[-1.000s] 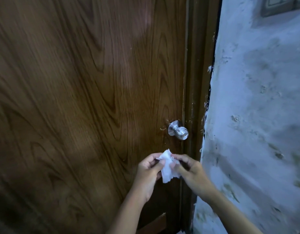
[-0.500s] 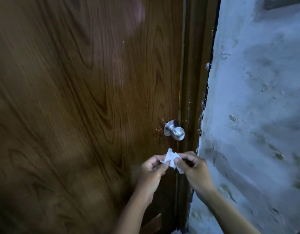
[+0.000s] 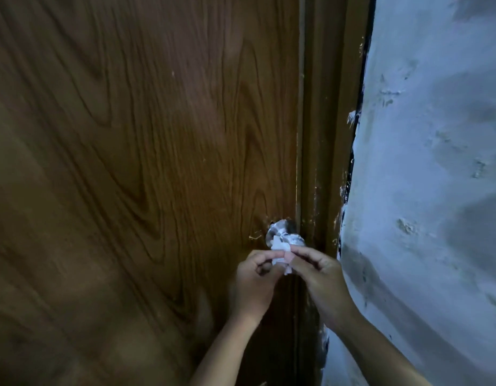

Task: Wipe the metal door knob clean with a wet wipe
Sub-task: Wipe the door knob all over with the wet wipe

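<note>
Pinching the wet wipe (image 3: 280,253) with both hands at lower centre-right of the frame, forearms coming up from the bottom edge. Left hand (image 3: 255,285): fingers curled, thumb and forefinger closed on the left side of the wipe. Right hand (image 3: 322,282): fingers curled too, thumb and forefinger tips clamped on the right side of the wipe, knuckles toward me. Wipe is white, crumpled, bunched small between the two sets of fingertips; a short tail hangs down below the pinch, top edge sticks up in front of the knob. Can't tell if the wipe actually touches the metal or just overlaps it in view. Just above my fingertips: metal door knob (image 3: 290,237), round, silver, on a round plate, lower part hidden behind the wipe, upper part and right side visible. Knob sits close to the right edge of the door (image 3: 129,162), which is dark brown with a wood-grain pattern and fills the left and centre of the frame. A few small scratches on the door just left of the knob plate. Right of the knob: brown door frame (image 3: 330,121), vertical strip, scuffed with pale flecks low down. Far right of the frame: rough whitish-blue wall (image 3: 436,176), patchy, darker stains toward the lower part.
</note>
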Available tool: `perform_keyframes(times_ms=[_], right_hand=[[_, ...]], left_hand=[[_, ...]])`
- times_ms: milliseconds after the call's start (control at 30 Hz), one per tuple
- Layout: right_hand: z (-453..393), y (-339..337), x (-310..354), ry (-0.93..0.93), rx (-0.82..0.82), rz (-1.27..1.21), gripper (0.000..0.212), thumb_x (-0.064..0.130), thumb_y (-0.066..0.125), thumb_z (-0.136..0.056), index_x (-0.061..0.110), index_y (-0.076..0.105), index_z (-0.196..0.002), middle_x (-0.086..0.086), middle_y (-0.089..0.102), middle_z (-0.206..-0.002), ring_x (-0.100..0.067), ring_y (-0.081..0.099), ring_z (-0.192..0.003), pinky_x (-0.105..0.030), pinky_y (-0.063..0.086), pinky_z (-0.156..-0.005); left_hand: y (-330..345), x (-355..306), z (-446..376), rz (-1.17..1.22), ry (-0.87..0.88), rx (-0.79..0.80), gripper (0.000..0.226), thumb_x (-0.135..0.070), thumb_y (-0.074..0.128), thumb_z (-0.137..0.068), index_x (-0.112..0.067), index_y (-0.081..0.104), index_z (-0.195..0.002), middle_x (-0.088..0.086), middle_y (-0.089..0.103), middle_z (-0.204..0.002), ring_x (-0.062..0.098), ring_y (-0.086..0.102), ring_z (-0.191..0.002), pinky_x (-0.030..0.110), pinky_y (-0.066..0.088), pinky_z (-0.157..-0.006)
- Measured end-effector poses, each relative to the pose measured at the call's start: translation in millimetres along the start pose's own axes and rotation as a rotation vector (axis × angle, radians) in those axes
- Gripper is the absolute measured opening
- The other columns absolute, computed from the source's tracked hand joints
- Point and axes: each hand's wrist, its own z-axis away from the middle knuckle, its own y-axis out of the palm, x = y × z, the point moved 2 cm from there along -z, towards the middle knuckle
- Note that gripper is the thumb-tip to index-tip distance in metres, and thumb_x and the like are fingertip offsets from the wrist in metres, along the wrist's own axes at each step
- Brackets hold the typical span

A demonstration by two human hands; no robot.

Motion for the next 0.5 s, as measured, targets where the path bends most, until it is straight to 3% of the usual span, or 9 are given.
perform_keyframes(times_ms=[67, 167, 333, 433, 500], right_hand=[[-10, -5, 0, -0.002, -0.03, 0.01, 0.022, 0.004, 0.062, -0.082, 0.013, 0.066, -0.102, 0.006, 0.068, -0.091, 0.002, 0.066, -0.078, -0.006, 0.051, -0.065], [-27, -11, 3, -0.012, -0.045, 0.055, 0.02, 0.003, 0.062, -0.082, 0.012, 0.067, -0.099, 0.007, 0.068, -0.087, 0.0, 0.064, -0.078, -0.005, 0.051, -0.061], [-55, -22, 12, -0.15, -0.125, 0.158, 0.018, 0.003, 0.064, -0.081, 0.017, 0.067, -0.091, 0.004, 0.066, -0.08, -0.007, 0.063, -0.071, -0.007, 0.05, -0.057], [-68, -26, 16, -0.272, -0.175, 0.334, 0.019, 0.006, 0.063, -0.083, 0.016, 0.067, -0.099, 0.009, 0.063, -0.08, -0.003, 0.057, -0.072, -0.002, 0.046, -0.058], [-73, -26, 20, -0.385, -0.179, 0.511, 0.019, 0.005, 0.06, -0.084, 0.012, 0.067, -0.101, 0.006, 0.062, -0.084, 0.0, 0.056, -0.075, -0.001, 0.043, -0.059]], left_hand=[[5, -1, -4, -0.028, 0.011, 0.101, 0.026, -0.014, 0.062, -0.084, -0.04, 0.064, -0.086, -0.012, 0.067, -0.097, 0.002, 0.063, -0.084, 0.019, 0.049, -0.077], [8, -3, -10, 0.072, -0.016, 0.176, 0.027, -0.01, 0.06, -0.085, -0.034, 0.064, -0.095, -0.018, 0.071, -0.088, 0.0, 0.065, -0.087, 0.013, 0.049, -0.073], [6, 2, -28, 0.104, 0.0, 0.067, 0.029, -0.001, 0.061, -0.083, -0.026, 0.065, -0.095, -0.008, 0.071, -0.093, -0.001, 0.066, -0.085, 0.01, 0.048, -0.071], [1, 5, -37, -0.06, 0.083, -0.022, 0.026, -0.005, 0.063, -0.083, -0.029, 0.063, -0.093, -0.006, 0.068, -0.095, -0.003, 0.063, -0.078, 0.01, 0.048, -0.067], [-3, 7, -41, -0.329, 0.216, -0.08, 0.021, -0.013, 0.063, -0.084, -0.03, 0.063, -0.097, -0.009, 0.066, -0.1, -0.004, 0.06, -0.085, 0.013, 0.047, -0.075]])
